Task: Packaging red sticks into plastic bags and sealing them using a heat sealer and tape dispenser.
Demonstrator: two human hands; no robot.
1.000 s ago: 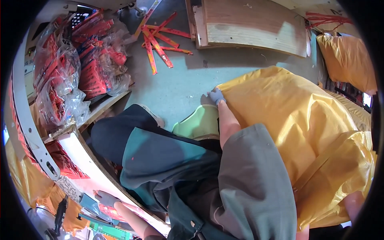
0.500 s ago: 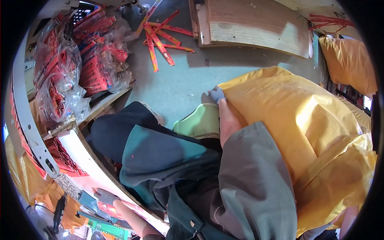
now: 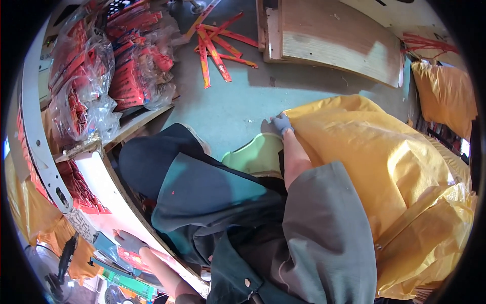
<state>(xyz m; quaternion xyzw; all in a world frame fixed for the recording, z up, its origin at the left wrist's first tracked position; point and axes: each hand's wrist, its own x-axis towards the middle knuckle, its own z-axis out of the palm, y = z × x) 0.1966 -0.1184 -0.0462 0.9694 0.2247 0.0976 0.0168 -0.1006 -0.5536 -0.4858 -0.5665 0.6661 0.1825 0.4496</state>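
Observation:
At the corner of a large yellow woven sack (image 3: 354, 147), my right hand (image 3: 281, 123) in a grey glove is closed on the material. The full sack fills the right side, its loose, creased end toward the lower right. My left hand (image 3: 130, 241), also gloved, rests on the white table top (image 3: 109, 190) at the lower left with its fingers stretched out. Beside it lie red printed packets (image 3: 132, 259), partly under the hand. A light-green plastic stool (image 3: 255, 156) stands on the floor next to my right forearm.
Clear bags of red packets (image 3: 81, 86) fill a shelf at the upper left. Red and yellow strips (image 3: 215, 53) lie crossed on the grey floor. A wooden box (image 3: 339, 43) stands at the back, and another yellow sack (image 3: 443, 96) at the far right.
The view has shifted slightly, so the surroundings sit a little to the right. The sack's lower-right end has changed its folds, and another person's hand there is out of sight.

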